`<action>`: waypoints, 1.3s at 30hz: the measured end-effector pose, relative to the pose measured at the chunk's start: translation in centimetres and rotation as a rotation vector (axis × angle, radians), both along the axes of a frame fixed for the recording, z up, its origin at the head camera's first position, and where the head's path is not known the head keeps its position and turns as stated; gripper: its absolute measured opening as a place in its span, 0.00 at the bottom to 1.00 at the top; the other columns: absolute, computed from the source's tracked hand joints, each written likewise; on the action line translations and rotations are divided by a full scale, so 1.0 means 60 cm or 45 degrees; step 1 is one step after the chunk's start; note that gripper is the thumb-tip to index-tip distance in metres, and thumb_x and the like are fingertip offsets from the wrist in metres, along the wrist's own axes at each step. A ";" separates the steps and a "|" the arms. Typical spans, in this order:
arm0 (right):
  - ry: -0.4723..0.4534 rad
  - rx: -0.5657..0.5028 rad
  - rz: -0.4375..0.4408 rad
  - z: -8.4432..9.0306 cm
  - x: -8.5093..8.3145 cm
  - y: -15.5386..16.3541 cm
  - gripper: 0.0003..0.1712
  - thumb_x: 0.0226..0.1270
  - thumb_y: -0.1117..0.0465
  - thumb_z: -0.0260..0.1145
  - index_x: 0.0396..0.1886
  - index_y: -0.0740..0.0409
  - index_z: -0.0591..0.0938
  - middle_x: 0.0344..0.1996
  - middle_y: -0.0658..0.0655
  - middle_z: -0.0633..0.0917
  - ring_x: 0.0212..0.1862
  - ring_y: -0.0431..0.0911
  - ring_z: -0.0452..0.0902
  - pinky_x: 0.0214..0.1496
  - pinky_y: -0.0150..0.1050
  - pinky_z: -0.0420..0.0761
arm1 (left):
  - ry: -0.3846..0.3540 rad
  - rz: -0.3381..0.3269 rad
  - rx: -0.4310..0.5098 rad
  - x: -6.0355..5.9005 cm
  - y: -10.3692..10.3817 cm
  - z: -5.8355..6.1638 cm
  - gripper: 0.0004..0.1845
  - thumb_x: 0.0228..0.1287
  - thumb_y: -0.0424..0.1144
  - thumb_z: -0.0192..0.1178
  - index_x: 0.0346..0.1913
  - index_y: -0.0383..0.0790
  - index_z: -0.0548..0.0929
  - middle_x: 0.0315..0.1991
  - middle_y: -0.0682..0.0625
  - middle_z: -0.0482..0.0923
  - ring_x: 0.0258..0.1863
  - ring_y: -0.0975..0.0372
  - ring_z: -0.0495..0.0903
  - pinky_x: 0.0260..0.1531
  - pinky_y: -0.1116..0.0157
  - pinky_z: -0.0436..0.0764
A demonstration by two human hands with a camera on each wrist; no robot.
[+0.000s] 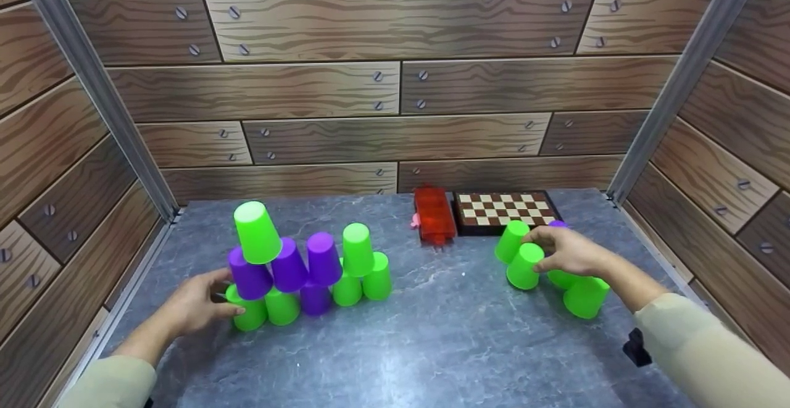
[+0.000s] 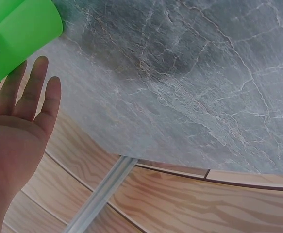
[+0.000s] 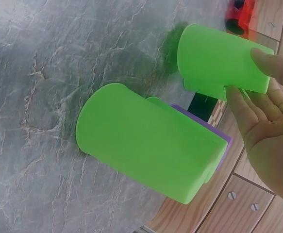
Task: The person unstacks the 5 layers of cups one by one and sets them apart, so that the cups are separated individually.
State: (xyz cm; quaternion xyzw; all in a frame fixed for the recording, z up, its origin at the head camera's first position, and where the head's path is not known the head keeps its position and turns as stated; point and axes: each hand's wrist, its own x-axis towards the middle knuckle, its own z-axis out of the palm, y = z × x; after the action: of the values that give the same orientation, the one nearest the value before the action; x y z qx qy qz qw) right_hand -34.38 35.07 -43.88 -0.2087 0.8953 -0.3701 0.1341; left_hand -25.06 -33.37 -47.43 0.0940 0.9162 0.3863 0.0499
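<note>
- The cup stack (image 1: pixel 302 269) on the left of the worktop (image 1: pixel 444 328) is your biggest risk: green and purple cups stand upside down in rough tiers, and the top green cup (image 1: pixel 257 231) leans left. I judge that a nudge at the base could topple the upper cups.
- Your left hand (image 1: pixel 200 303) rests at the stack's left end, its straight, spread fingers against the bottom green cup (image 1: pixel 248 313). The left wrist view shows an open palm pinching nothing. A push here would shift the cup that carries the leaning ones.
- On the right lies a loose group of green cups (image 1: pixel 574 291), nested and on their sides, with a purple one partly hidden among them. They could roll on the smooth stone surface if knocked.
- Your right hand (image 1: pixel 568 250) curls over the group, its grip closed on one green cup (image 1: pixel 524 266). Lifting it carelessly may drag its neighbours.
- The chessboard (image 1: pixel 503 209) and red box (image 1: pixel 434 213) sit behind, well apart.
</note>
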 end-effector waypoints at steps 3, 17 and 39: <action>0.010 -0.007 0.011 -0.003 -0.001 0.001 0.30 0.61 0.74 0.76 0.63 0.74 0.77 0.63 0.74 0.81 0.67 0.69 0.76 0.59 0.46 0.87 | -0.002 -0.003 -0.006 0.000 -0.001 0.000 0.37 0.58 0.36 0.80 0.69 0.30 0.77 0.54 0.37 0.86 0.55 0.41 0.85 0.56 0.44 0.86; -0.013 -0.024 -0.003 -0.009 -0.005 0.006 0.31 0.61 0.74 0.76 0.63 0.73 0.77 0.65 0.74 0.79 0.70 0.70 0.72 0.63 0.48 0.85 | -0.019 0.032 -0.022 0.001 0.002 0.004 0.40 0.57 0.35 0.81 0.71 0.28 0.75 0.54 0.36 0.86 0.55 0.41 0.85 0.55 0.43 0.86; 0.025 -0.043 0.000 0.004 -0.003 0.008 0.33 0.64 0.73 0.75 0.67 0.76 0.74 0.64 0.77 0.78 0.68 0.73 0.73 0.63 0.50 0.85 | -0.002 0.001 -0.013 0.001 0.001 0.002 0.34 0.59 0.35 0.80 0.67 0.31 0.79 0.53 0.39 0.86 0.54 0.42 0.86 0.54 0.45 0.87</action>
State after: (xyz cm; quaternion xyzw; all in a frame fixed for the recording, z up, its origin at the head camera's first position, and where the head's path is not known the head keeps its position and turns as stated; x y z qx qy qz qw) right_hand -34.54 35.55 -43.63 -0.2147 0.8902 -0.3828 0.1217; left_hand -24.99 -33.33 -47.32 0.0933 0.9182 0.3816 0.0511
